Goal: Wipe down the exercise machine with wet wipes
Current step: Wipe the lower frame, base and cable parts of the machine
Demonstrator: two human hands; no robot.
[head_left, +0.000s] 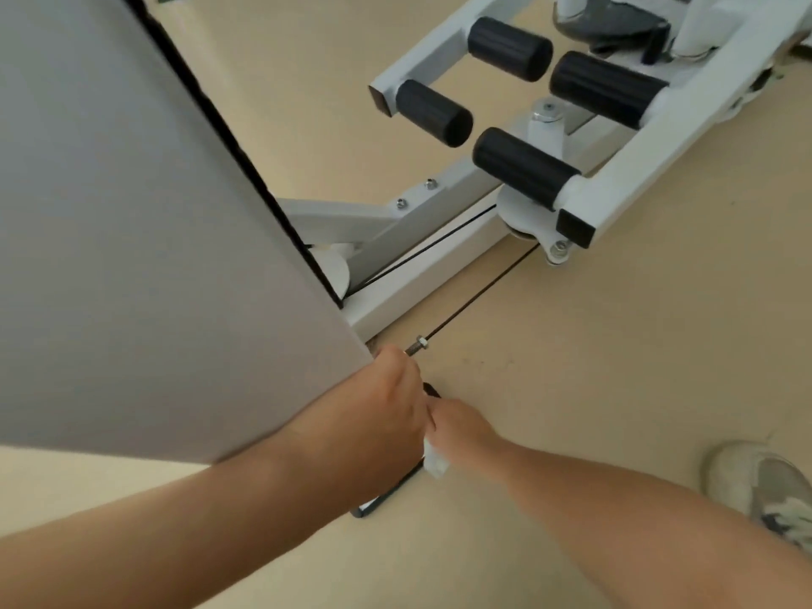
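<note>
The white exercise machine [422, 274] lies across the tan floor, with black foam rollers [523, 167] at the upper right. A thin cable [479, 296] runs from its pulley down to a black handle [386, 496] near the floor. My left hand [386, 406] grips the handle's upper end by the cable's nut. My right hand [461, 426] holds a white wet wipe [435, 463] against the handle just below. Most of the handle is hidden behind both hands.
A large grey panel [132, 213] with a black edge fills the left side, right above my left arm. A white sneaker [764, 490] stands at the lower right. The machine's frame and rollers take up the upper right.
</note>
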